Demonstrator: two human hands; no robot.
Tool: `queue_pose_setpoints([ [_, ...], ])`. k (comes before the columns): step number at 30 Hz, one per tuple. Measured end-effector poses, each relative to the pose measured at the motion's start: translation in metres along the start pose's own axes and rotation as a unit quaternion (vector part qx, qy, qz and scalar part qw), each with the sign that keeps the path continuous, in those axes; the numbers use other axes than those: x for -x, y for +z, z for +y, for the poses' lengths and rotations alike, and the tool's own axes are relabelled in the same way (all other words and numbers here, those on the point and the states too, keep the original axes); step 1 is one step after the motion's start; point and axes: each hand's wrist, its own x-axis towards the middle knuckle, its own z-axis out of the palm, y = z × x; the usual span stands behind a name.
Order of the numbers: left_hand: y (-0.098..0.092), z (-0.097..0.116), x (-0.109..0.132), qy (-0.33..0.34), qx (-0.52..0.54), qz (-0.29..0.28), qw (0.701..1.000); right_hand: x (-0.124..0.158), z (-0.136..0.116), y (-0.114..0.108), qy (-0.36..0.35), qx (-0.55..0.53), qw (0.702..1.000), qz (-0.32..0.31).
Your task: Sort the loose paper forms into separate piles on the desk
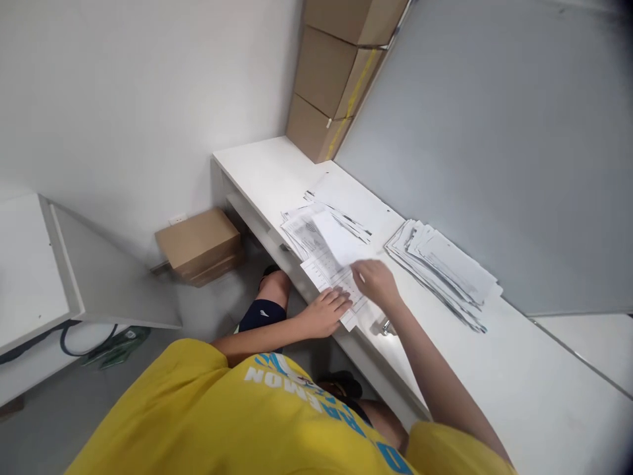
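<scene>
- My left grip [324, 311] lay flat, fingers apart, on the printed sheet [327, 270] at the worktop [494, 369] edge.
- My right grip [378, 280] curled on that sheet just beside it; I couldn't tell whether it was pinching.
- Light pressure seemed best, so the paper pile [306, 231] beyond wouldn't skew.

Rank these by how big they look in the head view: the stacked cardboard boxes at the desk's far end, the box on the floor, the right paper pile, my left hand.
1. stacked cardboard boxes
2. right paper pile
3. floor box, which looks nearly alike in size to the pile, so that order is unsure
4. left hand, clearly smallest
</scene>
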Motion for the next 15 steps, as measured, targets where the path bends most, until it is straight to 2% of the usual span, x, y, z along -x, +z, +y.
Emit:
queue_pose_setpoints([
  [2, 0.007, 0.006, 0.020, -0.048, 0.054, 0.038, 0.997, 0.044, -0.040, -0.002, -0.029, -0.014, 0.999, -0.020],
  [4, 0.017, 0.011, 0.042, -0.139, 0.134, 0.089, 0.977, 0.085, -0.073, 0.005, -0.002, -0.037, 0.999, 0.002],
  [6, 0.027, 0.014, 0.058, -0.242, 0.242, 0.125, 0.931, 0.115, -0.098, 0.019, 0.060, -0.072, 0.994, 0.056],
  [8, 0.033, 0.014, 0.063, -0.322, 0.362, 0.122, 0.866, 0.131, -0.117, 0.033, 0.144, -0.126, 0.975, 0.111],
  [11, 0.032, 0.010, 0.044, -0.379, 0.486, 0.110, 0.779, 0.133, -0.137, 0.047, 0.257, -0.224, 0.923, 0.181],
  [15, 0.018, 0.004, 0.000, -0.420, 0.526, 0.188, 0.715, 0.123, -0.156, 0.048, 0.329, -0.301, 0.864, 0.235],
])
